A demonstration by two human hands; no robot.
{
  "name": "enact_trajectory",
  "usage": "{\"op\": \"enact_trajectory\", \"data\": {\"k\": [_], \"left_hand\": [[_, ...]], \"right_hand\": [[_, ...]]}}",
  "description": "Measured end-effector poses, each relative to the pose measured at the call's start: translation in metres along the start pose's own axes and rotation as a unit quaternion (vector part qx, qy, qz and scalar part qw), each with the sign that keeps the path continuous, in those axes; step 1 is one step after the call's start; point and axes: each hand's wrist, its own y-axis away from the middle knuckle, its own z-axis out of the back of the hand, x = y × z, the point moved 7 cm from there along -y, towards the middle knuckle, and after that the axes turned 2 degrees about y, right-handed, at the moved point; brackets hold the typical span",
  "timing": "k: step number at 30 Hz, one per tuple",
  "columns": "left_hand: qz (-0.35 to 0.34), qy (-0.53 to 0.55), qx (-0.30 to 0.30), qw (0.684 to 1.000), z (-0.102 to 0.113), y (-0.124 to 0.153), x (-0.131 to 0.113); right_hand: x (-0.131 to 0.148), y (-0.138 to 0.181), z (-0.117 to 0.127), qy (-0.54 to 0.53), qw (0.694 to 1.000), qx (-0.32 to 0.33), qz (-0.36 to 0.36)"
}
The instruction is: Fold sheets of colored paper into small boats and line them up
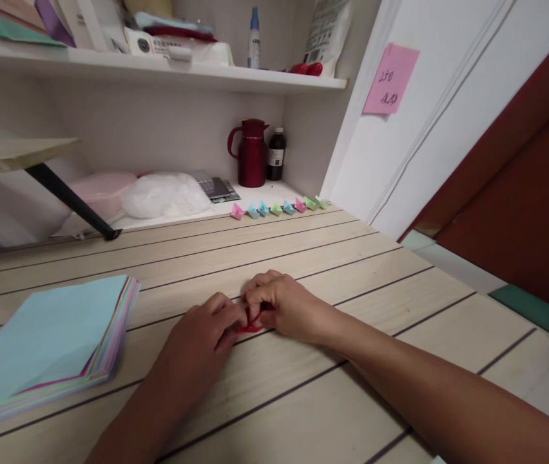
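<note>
Over the middle of the wooden table (265, 412), both hands meet at a small red piece of what looks like folded paper (251, 324). My left hand (209, 332) pinches it from the left, fingers closed. My right hand (287, 306) grips it from the other side, with the fingers curled down around it. Much of the red paper is hidden by the fingers, so its full shape cannot be made out. Beyond the hands, a row of several small folded paper boats (276, 209) in pink, blue and green lines the table's far edge.
A thick stack of coloured paper (47, 335), light blue on top, lies at left. Behind the table, a shelf holds a red jug (252, 154), a dark bottle (277, 154) and a white plastic bag (165, 194). A black-legged stand (71, 196) rests at the far left.
</note>
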Motion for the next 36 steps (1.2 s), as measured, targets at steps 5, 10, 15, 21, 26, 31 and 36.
{"op": "enact_trajectory", "data": {"k": [5,10,15,21,26,31,36], "left_hand": [[0.013,-0.034,0.011,0.999,-0.001,-0.005,-0.004],[0.009,-0.066,0.002,0.998,0.001,-0.006,-0.006],[0.0,-0.059,0.001,0.998,0.002,0.0,-0.004],[0.0,-0.101,0.019,0.995,0.002,0.003,-0.011],[-0.027,-0.158,0.012,0.987,-0.001,0.004,-0.016],[-0.032,-0.195,0.019,0.98,-0.003,0.005,-0.019],[0.014,-0.204,-0.01,0.979,0.004,0.004,-0.01]], "right_hand": [[0.004,-0.001,-0.002,0.015,1.0,0.003,-0.002],[0.006,0.0,0.005,0.019,0.999,0.023,-0.013],[-0.017,0.002,0.04,-0.079,0.99,-0.003,-0.118],[-0.023,0.006,0.042,-0.044,0.984,0.032,-0.167],[-0.018,0.006,0.022,0.022,0.986,0.044,-0.16],[-0.021,0.002,0.017,0.077,0.982,0.011,-0.173],[-0.024,0.0,0.014,0.09,0.979,-0.018,-0.184]]}}
